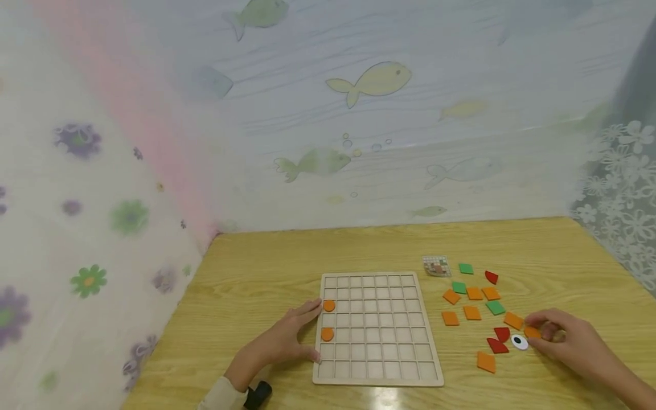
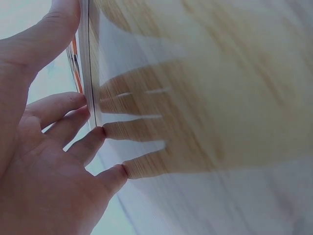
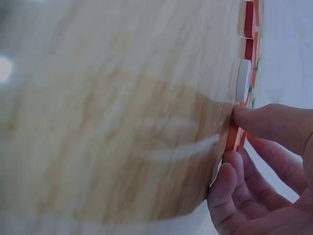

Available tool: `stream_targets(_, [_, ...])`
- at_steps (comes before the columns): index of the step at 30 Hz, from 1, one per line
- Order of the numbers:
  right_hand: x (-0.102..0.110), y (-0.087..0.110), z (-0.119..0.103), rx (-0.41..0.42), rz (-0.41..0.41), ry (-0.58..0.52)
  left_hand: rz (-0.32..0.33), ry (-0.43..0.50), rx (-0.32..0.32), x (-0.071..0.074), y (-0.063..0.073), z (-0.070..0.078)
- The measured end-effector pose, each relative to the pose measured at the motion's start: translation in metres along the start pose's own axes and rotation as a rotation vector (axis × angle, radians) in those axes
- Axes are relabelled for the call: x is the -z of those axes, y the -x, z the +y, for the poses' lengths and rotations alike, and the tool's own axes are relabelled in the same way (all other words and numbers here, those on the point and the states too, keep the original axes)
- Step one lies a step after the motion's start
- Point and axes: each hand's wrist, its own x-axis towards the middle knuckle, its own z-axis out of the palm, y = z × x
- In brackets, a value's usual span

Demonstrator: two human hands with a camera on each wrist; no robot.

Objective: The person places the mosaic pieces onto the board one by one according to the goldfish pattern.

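A wooden grid board lies flat on the table, with an orange round piece and a second orange round piece in its left column. My left hand rests at the board's left edge; the left wrist view shows its straight fingertips against the side. On the right, my right hand pinches an orange tile between thumb and fingers, low at the tabletop. Just left of that tile lies a white eye piece with a black pupil.
Between board and right hand lie several orange squares, green tiles and red quarter-round pieces. A small printed pattern card is past the board's top right corner. A fish-print curtain hangs behind the table.
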Motion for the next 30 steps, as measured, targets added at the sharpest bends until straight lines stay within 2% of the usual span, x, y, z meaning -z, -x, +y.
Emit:
stream_targets(7, [0.002, -0.003, -0.002, -0.016, -0.015, 0.033, 0.01, 0.004, -0.011, -0.001, 0.0, 0.0])
stream_targets(14, [0.004, -0.007, -0.004, 0.034, -0.019, 0.003, 0.015, -0.002, -0.003, -0.001, 0.0, 0.001])
stream_targets(20, [0.007, -0.01, -0.005, 0.04, -0.027, -0.002, 0.013, -0.011, 0.003, -0.001, 0.0, 0.001])
stream_targets(30, [0.003, -0.012, -0.016, 0.164, 0.022, -0.159, 0.005, 0.006, 0.015, 0.0, 0.002, 0.004])
